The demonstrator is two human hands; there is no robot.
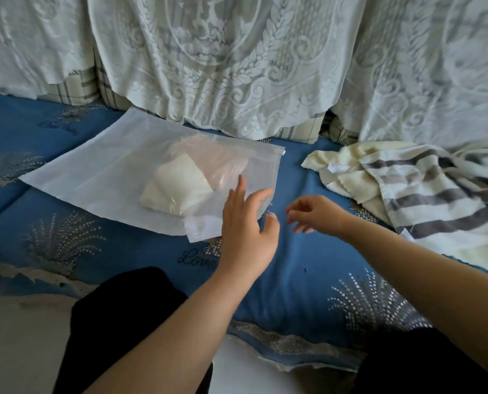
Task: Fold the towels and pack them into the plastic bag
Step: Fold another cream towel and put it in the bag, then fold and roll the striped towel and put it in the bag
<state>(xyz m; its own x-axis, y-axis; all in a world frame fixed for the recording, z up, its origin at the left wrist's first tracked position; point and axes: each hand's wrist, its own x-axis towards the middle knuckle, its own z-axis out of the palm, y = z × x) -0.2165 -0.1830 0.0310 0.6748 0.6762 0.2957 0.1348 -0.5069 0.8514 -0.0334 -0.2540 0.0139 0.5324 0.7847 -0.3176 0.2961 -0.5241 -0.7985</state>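
Note:
A frosted plastic zip bag (100,177) lies flat on the blue sofa seat, its mouth facing right. Inside it sits a folded cream towel (177,191) with something pale pink behind it. My left hand (245,231) hovers at the bag's open right edge, fingers spread, holding nothing. A little to the right, over bare blue cushion, my right hand (316,214) hangs with fingers loosely curled and empty. Unfolded towels lie crumpled at the right: a cream one (348,172) and a white one with grey stripes (436,200).
White lace covers (237,66) hang down the sofa back behind the bag. The blue patterned seat cushion (294,280) stretches across the view. My dark-clothed knees (123,322) rest against the front edge, above a pale floor.

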